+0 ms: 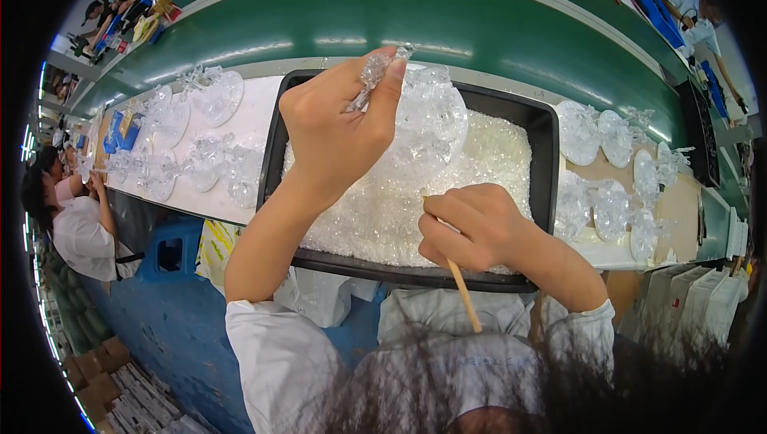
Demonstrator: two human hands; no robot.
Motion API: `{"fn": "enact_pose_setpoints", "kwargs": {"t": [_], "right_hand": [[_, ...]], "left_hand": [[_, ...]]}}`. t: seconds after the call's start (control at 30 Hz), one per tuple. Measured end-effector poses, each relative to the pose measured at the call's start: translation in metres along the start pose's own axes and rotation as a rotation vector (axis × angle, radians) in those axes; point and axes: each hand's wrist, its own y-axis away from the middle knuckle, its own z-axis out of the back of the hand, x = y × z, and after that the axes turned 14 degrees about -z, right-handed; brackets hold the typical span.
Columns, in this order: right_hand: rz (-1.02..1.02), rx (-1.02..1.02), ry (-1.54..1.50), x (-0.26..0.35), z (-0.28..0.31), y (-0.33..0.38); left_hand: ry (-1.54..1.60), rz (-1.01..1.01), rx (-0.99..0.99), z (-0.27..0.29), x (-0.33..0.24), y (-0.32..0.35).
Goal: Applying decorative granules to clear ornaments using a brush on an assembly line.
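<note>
My left hand (pixel 339 118) is closed around a clear, bumpy ornament (pixel 374 73), raised over the far part of a black tray (pixel 545 186). A clear round disc (pixel 447 118) shows just right of that hand; whether it is joined to the held piece I cannot tell. Small glittering clear granules (pixel 359 222) fill the tray. Above their near right part, my right hand (pixel 475 226) grips a thin wooden stick (pixel 463 294), whose lower end points back toward my body. The stick's far tip barely shows past the fingers.
Several clear ornaments with round bases (pixel 217 98) stand on the white bench left of the tray, and more (pixel 613 138) stand to its right. Beyond runs a green conveyor belt (pixel 319 22). A co-worker (pixel 76 218) sits far left, near a blue stool (pixel 172 250).
</note>
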Motion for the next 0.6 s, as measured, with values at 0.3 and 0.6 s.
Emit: {"fn": "enact_pose_setpoints", "kwargs": {"t": [0.3,0.6], "right_hand": [[-0.032,0.015,0.042,-0.005,0.016,0.003],[-0.119,-0.104,-0.006,-0.011,0.016,0.001]], "left_hand": [[-0.002,0.006,0.004,0.003,0.001,0.000],[-0.023,0.002,0.006,0.004,0.001,-0.003]]}}
